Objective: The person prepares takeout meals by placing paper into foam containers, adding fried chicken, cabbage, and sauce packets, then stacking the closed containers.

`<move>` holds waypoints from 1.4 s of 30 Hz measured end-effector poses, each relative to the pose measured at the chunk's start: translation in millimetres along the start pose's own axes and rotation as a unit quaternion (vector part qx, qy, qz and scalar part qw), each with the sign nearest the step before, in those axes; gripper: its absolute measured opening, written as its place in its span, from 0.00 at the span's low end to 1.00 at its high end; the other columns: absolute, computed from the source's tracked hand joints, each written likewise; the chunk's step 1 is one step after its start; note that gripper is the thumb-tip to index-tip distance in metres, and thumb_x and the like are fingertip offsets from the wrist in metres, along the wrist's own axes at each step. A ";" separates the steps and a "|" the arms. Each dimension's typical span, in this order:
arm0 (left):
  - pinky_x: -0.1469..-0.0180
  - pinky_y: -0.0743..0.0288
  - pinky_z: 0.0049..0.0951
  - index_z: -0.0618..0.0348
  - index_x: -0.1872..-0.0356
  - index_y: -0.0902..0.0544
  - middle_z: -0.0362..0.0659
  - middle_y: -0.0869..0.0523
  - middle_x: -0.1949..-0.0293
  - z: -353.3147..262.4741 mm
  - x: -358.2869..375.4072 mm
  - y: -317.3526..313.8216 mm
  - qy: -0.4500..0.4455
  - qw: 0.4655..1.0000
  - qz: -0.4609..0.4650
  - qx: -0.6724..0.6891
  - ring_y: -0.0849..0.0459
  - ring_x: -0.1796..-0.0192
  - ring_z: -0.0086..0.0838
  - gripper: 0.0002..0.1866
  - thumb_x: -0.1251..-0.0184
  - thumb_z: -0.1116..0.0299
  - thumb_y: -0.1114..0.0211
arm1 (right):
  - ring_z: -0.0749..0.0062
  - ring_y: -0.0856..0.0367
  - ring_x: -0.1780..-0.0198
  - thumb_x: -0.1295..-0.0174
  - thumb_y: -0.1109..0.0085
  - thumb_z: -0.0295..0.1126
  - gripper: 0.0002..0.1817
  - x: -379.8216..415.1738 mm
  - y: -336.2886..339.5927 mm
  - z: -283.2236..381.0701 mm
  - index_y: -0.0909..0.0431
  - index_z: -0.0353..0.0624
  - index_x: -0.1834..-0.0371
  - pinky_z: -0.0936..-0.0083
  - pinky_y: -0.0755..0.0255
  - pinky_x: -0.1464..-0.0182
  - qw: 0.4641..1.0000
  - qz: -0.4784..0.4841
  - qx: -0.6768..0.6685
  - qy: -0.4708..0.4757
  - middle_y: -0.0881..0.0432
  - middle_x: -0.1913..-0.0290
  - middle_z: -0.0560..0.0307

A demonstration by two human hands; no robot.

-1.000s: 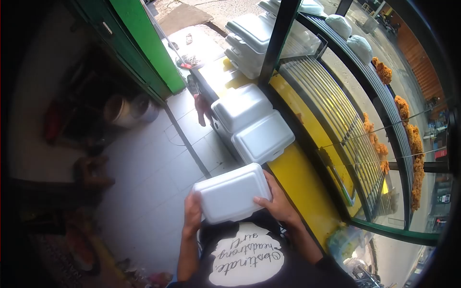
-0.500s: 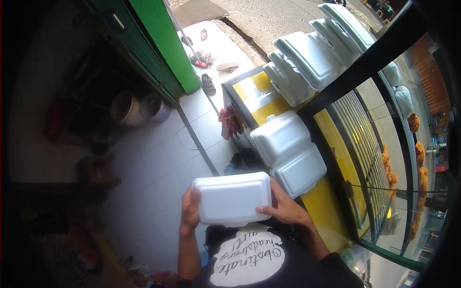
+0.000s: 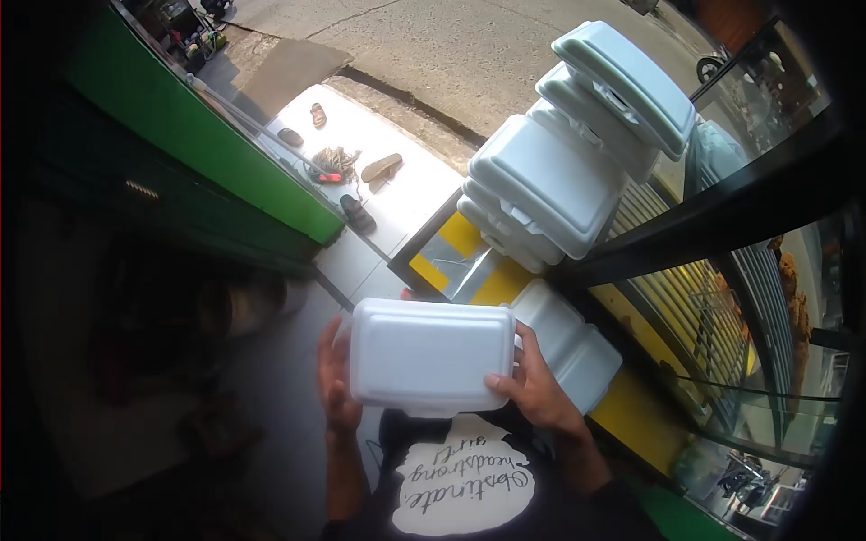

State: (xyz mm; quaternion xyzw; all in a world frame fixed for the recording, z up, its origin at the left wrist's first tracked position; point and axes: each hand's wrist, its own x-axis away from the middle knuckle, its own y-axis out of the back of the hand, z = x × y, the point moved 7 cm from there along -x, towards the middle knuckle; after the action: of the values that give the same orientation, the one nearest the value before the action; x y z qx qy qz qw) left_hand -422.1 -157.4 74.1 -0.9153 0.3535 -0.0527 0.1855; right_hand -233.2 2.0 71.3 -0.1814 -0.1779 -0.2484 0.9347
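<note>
A closed white foam takeaway box [image 3: 431, 353] is held level in front of my chest. My right hand [image 3: 539, 388] grips its right end, thumb on the lid and fingers behind the edge. At the box's left end, my left hand [image 3: 339, 383] has its fingers stretched out and apart, close alongside the edge. Another white foam box [image 3: 582, 356] lies on the yellow counter just beyond my right hand, partly hidden by the held one.
Several foam boxes [image 3: 550, 180] are piled unevenly on the yellow counter [image 3: 636, 410]. A glass display case with a black frame [image 3: 704, 216] and fried food stands at the right. Sandals [image 3: 358, 215] and a mop head [image 3: 334, 165] lie on the white-tiled doorstep beside a green post [image 3: 207, 153].
My view has turned toward the street and the pile of boxes. My left hand's fingers have loosened and spread off the box's left end, while my right hand keeps its grip.
</note>
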 end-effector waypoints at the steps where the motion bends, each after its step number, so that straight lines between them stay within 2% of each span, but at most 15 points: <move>1: 0.36 0.27 0.39 0.67 0.31 0.36 0.55 0.24 0.39 14.7 7.3 -6.0 0.006 1.000 -0.006 0.020 0.23 0.37 0.38 0.46 0.39 0.41 0.34 | 0.52 0.30 0.35 0.38 0.38 0.33 0.48 8.7 7.4 -2.4 0.63 0.41 0.24 0.57 0.34 0.33 0.999 -0.031 -0.031 -0.015 0.35 0.35 0.31; 4: 0.32 0.32 0.44 0.66 0.28 0.40 0.57 0.29 0.35 0.8 -20.2 -13.1 -0.076 0.996 0.036 0.009 0.29 0.32 0.43 0.54 0.47 0.40 0.27 | 0.54 0.28 0.37 0.36 0.41 0.32 0.45 16.5 3.7 31.1 0.63 0.42 0.24 0.58 0.32 0.35 0.990 -0.117 -0.045 0.059 0.35 0.37 0.30; 6: 0.33 0.30 0.44 0.65 0.27 0.42 0.58 0.31 0.33 -0.9 -43.2 -25.4 -0.130 0.967 0.162 -0.144 0.29 0.32 0.46 0.56 0.50 0.42 0.24 | 0.55 0.28 0.37 0.35 0.43 0.33 0.43 18.5 1.2 56.4 0.63 0.43 0.24 0.60 0.31 0.36 0.974 -0.187 -0.033 0.124 0.34 0.37 0.31; 8: 0.35 0.28 0.45 0.66 0.27 0.42 0.59 0.32 0.32 -5.4 -76.1 -39.6 -0.132 0.952 0.216 -0.172 0.28 0.33 0.46 0.57 0.51 0.43 0.23 | 0.58 0.26 0.39 0.31 0.49 0.38 0.36 21.6 2.3 77.3 0.56 0.40 0.25 0.63 0.29 0.39 0.917 -0.320 0.052 0.230 0.32 0.38 0.32; 9: 0.36 0.27 0.45 0.66 0.26 0.42 0.60 0.33 0.32 -7.1 -95.2 -52.2 -0.145 0.931 0.262 -0.210 0.27 0.34 0.46 0.57 0.52 0.45 0.21 | 0.58 0.26 0.39 0.31 0.49 0.38 0.36 16.1 1.9 81.0 0.56 0.40 0.25 0.63 0.29 0.39 0.912 -0.331 0.057 0.234 0.32 0.38 0.32; 12: 0.37 0.25 0.45 0.66 0.26 0.43 0.61 0.32 0.33 -13.9 -141.4 -87.9 -0.206 0.903 0.335 -0.174 0.25 0.35 0.47 0.56 0.52 0.52 0.19 | 0.58 0.24 0.40 0.29 0.50 0.43 0.33 23.0 9.7 108.7 0.42 0.34 0.27 0.64 0.27 0.40 0.808 -0.460 0.146 0.339 0.32 0.36 0.33; 13: 0.35 0.26 0.44 0.66 0.26 0.43 0.61 0.32 0.33 -15.6 -154.2 -96.1 -0.244 0.883 0.356 -0.182 0.25 0.35 0.46 0.53 0.50 0.59 0.19 | 0.58 0.24 0.40 0.29 0.50 0.43 0.33 18.9 11.0 116.5 0.42 0.34 0.27 0.64 0.27 0.40 0.801 -0.469 0.148 0.341 0.32 0.36 0.33; 15: 0.34 0.25 0.45 0.65 0.26 0.43 0.60 0.30 0.35 -13.6 -174.2 -116.7 -0.158 0.907 0.374 -0.113 0.25 0.34 0.47 0.50 0.47 0.62 0.21 | 0.55 0.25 0.38 0.28 0.51 0.44 0.35 12.0 8.4 134.0 0.47 0.35 0.24 0.65 0.27 0.40 0.798 -0.441 0.216 0.349 0.32 0.35 0.32; 19: 0.36 0.23 0.46 0.62 0.26 0.42 0.60 0.29 0.36 -4.5 -208.4 -142.8 -0.185 0.897 0.391 -0.090 0.25 0.35 0.47 0.48 0.44 0.60 0.23 | 0.60 0.19 0.43 0.31 0.40 0.44 0.36 -2.9 23.6 122.5 0.39 0.34 0.27 0.70 0.22 0.47 0.760 -0.527 0.222 0.310 0.26 0.36 0.35; 20: 0.32 0.28 0.45 0.61 0.26 0.43 0.59 0.32 0.33 0.7 -213.3 -148.6 -0.147 0.894 0.411 -0.099 0.29 0.31 0.46 0.48 0.43 0.59 0.24 | 0.59 0.16 0.47 0.33 0.37 0.44 0.35 -2.6 26.0 122.9 0.35 0.34 0.29 0.69 0.20 0.49 0.725 -0.561 0.240 0.319 0.25 0.37 0.35; 24: 0.30 0.30 0.46 0.59 0.25 0.43 0.58 0.33 0.31 11.2 -221.7 -163.5 -0.115 0.890 0.421 -0.129 0.31 0.29 0.45 0.49 0.43 0.55 0.24 | 0.51 0.18 0.43 0.31 0.41 0.43 0.33 -5.3 22.9 129.4 0.36 0.34 0.29 0.65 0.19 0.48 0.665 -0.605 0.322 0.298 0.27 0.36 0.32; 26: 0.31 0.29 0.47 0.58 0.26 0.42 0.58 0.32 0.32 12.6 -224.9 -165.5 -0.121 0.893 0.414 -0.129 0.30 0.30 0.46 0.48 0.42 0.53 0.25 | 0.45 0.22 0.39 0.30 0.43 0.41 0.30 -6.4 9.1 134.8 0.34 0.33 0.31 0.61 0.19 0.47 0.486 -0.639 0.511 0.307 0.29 0.34 0.32; 32: 0.33 0.27 0.47 0.60 0.28 0.38 0.60 0.27 0.37 18.2 -225.1 -169.7 -0.160 0.878 0.414 -0.179 0.25 0.35 0.48 0.44 0.40 0.51 0.27 | 0.43 0.26 0.35 0.28 0.47 0.36 0.22 -9.7 11.2 136.3 0.28 0.37 0.34 0.59 0.20 0.44 0.578 -0.605 0.475 0.273 0.32 0.32 0.35; 39: 0.36 0.25 0.45 0.60 0.28 0.38 0.60 0.24 0.41 22.8 -221.3 -165.7 -0.193 0.885 0.379 -0.188 0.22 0.38 0.46 0.45 0.41 0.49 0.27 | 0.45 0.24 0.37 0.28 0.47 0.33 0.20 -10.2 17.5 135.0 0.26 0.42 0.35 0.60 0.18 0.47 0.568 -0.586 0.491 0.305 0.33 0.31 0.38; 42: 0.39 0.24 0.43 0.61 0.29 0.37 0.59 0.23 0.41 21.4 -219.1 -162.9 -0.191 0.882 0.377 -0.207 0.21 0.40 0.46 0.45 0.42 0.50 0.26 | 0.46 0.23 0.38 0.28 0.47 0.33 0.20 -10.7 19.4 129.1 0.27 0.43 0.34 0.61 0.17 0.49 0.616 -0.574 0.450 0.297 0.34 0.30 0.38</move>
State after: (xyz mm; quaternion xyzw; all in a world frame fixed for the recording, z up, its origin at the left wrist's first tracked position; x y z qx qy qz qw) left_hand -478.2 106.1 123.3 -0.7229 0.6325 0.2714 0.0615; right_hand -262.9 77.1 174.3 0.4848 -0.0481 -0.6633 0.5681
